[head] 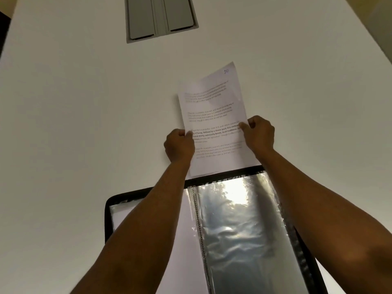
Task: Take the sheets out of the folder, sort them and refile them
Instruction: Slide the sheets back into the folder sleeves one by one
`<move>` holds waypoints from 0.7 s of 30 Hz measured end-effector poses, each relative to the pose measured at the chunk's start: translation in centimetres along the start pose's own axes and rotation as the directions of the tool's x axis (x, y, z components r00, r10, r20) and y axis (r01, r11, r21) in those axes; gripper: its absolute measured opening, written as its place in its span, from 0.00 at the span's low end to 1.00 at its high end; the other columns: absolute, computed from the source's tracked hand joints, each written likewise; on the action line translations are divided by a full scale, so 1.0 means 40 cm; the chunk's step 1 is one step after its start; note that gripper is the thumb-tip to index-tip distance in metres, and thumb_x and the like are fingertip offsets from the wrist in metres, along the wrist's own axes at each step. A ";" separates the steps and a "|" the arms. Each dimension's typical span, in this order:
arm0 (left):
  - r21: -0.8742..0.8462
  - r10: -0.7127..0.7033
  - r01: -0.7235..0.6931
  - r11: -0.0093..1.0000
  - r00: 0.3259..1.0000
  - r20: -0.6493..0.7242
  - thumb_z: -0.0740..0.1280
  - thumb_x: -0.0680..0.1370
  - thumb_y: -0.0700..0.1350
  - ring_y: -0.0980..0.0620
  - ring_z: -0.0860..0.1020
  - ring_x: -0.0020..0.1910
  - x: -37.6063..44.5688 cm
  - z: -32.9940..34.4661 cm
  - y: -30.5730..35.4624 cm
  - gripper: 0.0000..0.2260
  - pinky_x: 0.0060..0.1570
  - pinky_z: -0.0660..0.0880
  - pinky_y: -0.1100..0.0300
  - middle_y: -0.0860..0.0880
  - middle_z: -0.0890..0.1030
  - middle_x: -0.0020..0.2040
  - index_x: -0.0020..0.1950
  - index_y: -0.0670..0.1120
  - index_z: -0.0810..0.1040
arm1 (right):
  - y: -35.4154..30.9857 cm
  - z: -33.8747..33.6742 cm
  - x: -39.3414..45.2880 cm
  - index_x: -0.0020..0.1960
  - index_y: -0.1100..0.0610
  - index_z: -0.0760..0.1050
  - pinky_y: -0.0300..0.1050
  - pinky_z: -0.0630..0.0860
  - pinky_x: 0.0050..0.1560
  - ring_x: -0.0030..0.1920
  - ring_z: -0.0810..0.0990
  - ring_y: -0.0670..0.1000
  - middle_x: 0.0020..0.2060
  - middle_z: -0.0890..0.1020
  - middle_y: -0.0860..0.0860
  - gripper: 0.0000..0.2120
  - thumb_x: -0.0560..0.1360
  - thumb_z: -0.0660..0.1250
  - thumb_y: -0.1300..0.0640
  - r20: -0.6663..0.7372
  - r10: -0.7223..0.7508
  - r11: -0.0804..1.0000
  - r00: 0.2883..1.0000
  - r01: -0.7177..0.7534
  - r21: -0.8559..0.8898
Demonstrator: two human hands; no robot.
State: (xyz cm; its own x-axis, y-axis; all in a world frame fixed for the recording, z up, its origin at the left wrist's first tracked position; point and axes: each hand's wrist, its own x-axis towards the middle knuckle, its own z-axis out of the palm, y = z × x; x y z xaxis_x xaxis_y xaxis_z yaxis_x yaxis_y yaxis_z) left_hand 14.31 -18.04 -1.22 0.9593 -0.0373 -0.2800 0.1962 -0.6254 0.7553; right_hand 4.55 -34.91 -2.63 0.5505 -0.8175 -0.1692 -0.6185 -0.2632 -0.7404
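The left hand [179, 145] pinches the left edge of the white printed paper sheet [214, 115]; the right hand [258, 132] pinches its right edge. Both arms reach straight forward. The sheet's long axis runs away from the person, its near end just past the far edge of the open black clear-sleeved folder [244, 219], on the white desk [74, 113].
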 end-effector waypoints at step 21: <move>-0.409 -0.112 0.266 0.873 0.925 0.363 0.68 0.78 0.44 0.47 0.82 0.48 -0.203 -0.250 -0.038 0.03 0.48 0.80 0.52 0.46 0.84 0.49 0.49 0.46 0.81 | -0.026 -0.230 -0.243 0.54 0.55 0.81 0.49 0.79 0.55 0.49 0.83 0.50 0.50 0.84 0.49 0.18 0.72 0.73 0.44 0.324 0.081 0.895 0.943 -0.212 0.392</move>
State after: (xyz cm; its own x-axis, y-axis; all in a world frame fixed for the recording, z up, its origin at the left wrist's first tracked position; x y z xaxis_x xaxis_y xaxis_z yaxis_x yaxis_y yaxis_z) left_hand 8.27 -8.97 5.83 0.7916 -0.2478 -0.5585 0.5095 -0.2368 0.8272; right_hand -5.30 -31.40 5.78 0.6501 -0.6262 -0.4304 -0.4505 0.1385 -0.8820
